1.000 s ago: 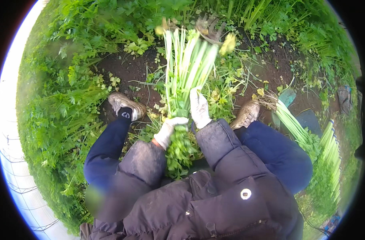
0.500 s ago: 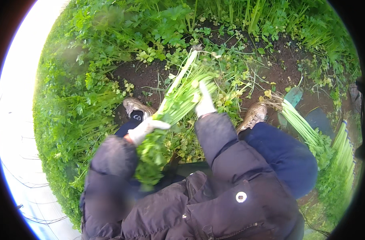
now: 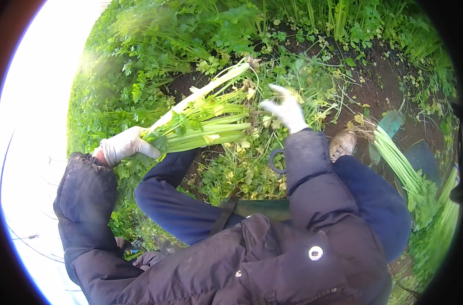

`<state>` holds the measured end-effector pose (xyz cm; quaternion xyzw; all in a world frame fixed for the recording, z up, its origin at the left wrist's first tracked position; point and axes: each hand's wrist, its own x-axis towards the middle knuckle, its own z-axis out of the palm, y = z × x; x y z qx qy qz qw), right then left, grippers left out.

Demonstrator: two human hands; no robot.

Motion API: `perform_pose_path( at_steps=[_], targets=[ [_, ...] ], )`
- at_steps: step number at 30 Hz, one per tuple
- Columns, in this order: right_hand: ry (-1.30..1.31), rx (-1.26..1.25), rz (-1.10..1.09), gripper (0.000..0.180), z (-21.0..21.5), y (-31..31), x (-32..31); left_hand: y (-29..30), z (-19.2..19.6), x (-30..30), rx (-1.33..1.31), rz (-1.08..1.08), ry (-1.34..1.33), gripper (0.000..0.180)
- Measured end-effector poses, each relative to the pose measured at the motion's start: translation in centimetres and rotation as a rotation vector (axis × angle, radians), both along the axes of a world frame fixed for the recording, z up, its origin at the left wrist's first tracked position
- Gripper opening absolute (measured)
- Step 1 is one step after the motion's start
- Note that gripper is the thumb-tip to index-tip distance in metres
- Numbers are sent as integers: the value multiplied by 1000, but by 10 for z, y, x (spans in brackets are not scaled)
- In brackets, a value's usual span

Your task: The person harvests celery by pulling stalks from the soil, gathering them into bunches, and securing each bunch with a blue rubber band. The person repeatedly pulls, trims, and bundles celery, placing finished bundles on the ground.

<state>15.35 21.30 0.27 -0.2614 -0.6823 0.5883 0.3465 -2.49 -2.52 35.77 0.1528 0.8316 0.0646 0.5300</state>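
My left hand (image 3: 123, 147), in a pale work glove, grips a bunch of celery (image 3: 206, 119) near its leafy end. The bunch lies almost level, its pale stalks and root end pointing right and away from me. My right hand (image 3: 287, 109), also gloved, hovers just right of the stalk ends with fingers spread and nothing in it. Both arms wear dark padded sleeves, and my knees in blue trousers sit below the bunch.
Trimmed leaves litter the dark soil (image 3: 384, 86) in front of me. Growing celery plants (image 3: 155, 46) fill the left and far side. Cut celery bunches (image 3: 399, 162) lie at the right beside my brown shoe (image 3: 343, 142). A white sheet (image 3: 33, 127) borders the left.
My left hand has swung the bunch from upright down to the left until it lies almost level. My right hand has let go of the stalks and opened.
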Motion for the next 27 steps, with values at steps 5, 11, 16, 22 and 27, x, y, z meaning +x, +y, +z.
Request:
perform_pose_path(
  at_steps=[5,11,16,22,27],
  targets=[
    [-19,105,443,41,60,-84,-62,15,-3,-3,-121,-244,121,46],
    [124,-846,297,20,23,-40,-19,-3,2,-16,-120,21,3,48],
    [-253,-925,-154,38,21,6,26,-6,-11,-6,-109,-127,93,46],
    [50,-1004,556,34,70,-56,-36,13,-27,16,-127,-136,110,41],
    [-176,-880,486,19,23,-37,-17,8,-16,12,-107,-281,189,49]
  ],
)
